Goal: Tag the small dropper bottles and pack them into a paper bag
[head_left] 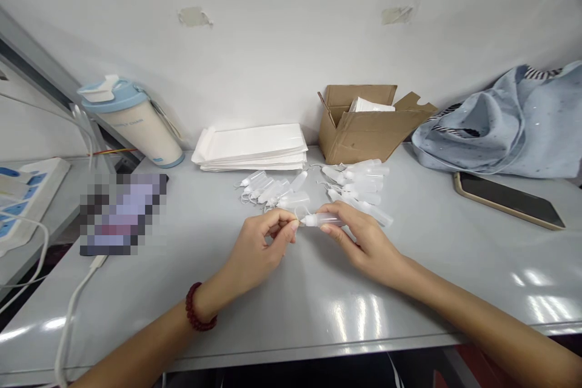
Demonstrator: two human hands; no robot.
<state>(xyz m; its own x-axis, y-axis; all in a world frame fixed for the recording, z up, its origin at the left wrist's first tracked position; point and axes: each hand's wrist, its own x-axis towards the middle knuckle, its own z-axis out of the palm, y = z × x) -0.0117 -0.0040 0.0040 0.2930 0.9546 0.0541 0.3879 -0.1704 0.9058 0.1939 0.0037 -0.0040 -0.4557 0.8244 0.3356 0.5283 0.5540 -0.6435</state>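
Observation:
Between thumb and fingers, my right hand [364, 239] grips a small clear plastic dropper bottle [324, 219], which lies nearly level with its nozzle toward the left. My left hand [266, 245] is pinched closed right at the nozzle tip; what sits between those fingertips is too small to make out. A thin white loop shows near the bottle's neck. Behind my left hand lies a group of similar bottles [273, 188] with thin strings or loops. A second pile of such bottles [364, 185] lies behind my right hand.
White envelopes [252, 144] are stacked by the wall, beside an open cardboard box [364, 133]. A tumbler [140, 124], a pixelated phone-like device [125, 215] with a cable, and a power strip [31, 200] stand left. A phone [509, 200] and a blue cloth bag [500, 124] lie right.

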